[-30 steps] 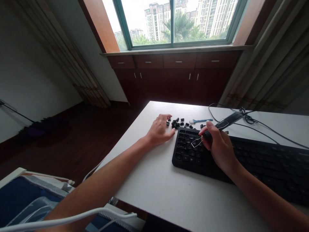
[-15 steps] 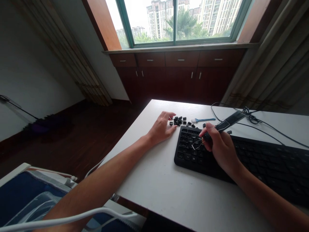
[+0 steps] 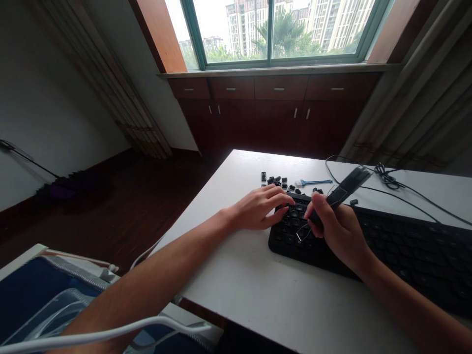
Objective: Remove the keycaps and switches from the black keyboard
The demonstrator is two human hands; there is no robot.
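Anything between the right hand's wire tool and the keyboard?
Nothing visible between the wire tool in the right hand and the keyboard; contact can't be told. Alongside, the left hand covers part of the keyboard's far-left corner. The loose black keycaps lie beyond its far edge, out of the way.

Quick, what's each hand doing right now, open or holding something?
Left hand: at the keyboard; can't tell if holding anything.
Right hand: closed on a keycap puller.
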